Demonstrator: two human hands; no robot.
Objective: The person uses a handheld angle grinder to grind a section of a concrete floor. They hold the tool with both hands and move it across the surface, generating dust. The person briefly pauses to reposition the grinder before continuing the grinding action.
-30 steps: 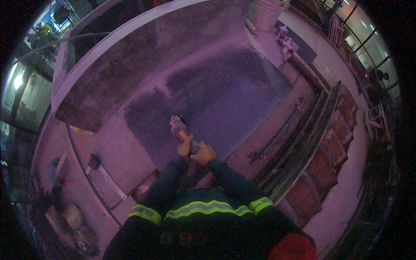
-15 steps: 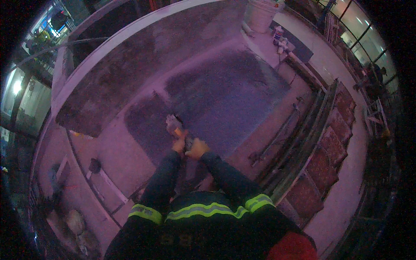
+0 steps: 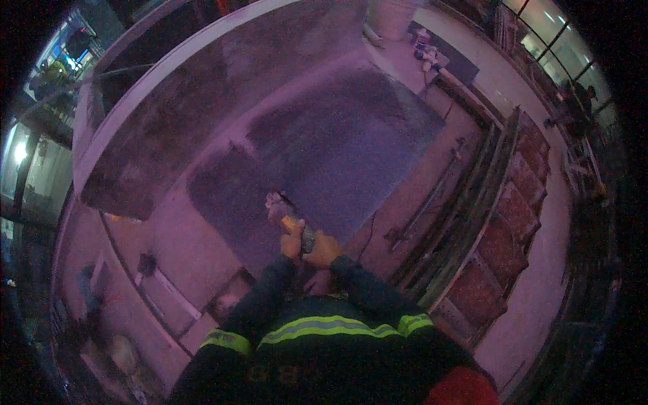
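Both hands are wrapped round a hand-held power tool that looks like an angle grinder, with a pale dusty head, a yellow part and a grey body. My left hand grips it by the yellow part. Beside it on the right, my right hand closes on the grey body. The tool's head points away from me to the upper left, over a dark bluish-grey patch on a flat panel. In the dim light I cannot tell whether the head touches the panel.
A curved wall rises behind the patch. Long dark bars and reddish-brown plates lie on the right. A pale bucket and a small bottle stand at the far right. White strips lie at left.
Both hands and the tool have drawn back toward my body and slightly right. The whole view has shifted a little left. Both hands stay closed on the tool.
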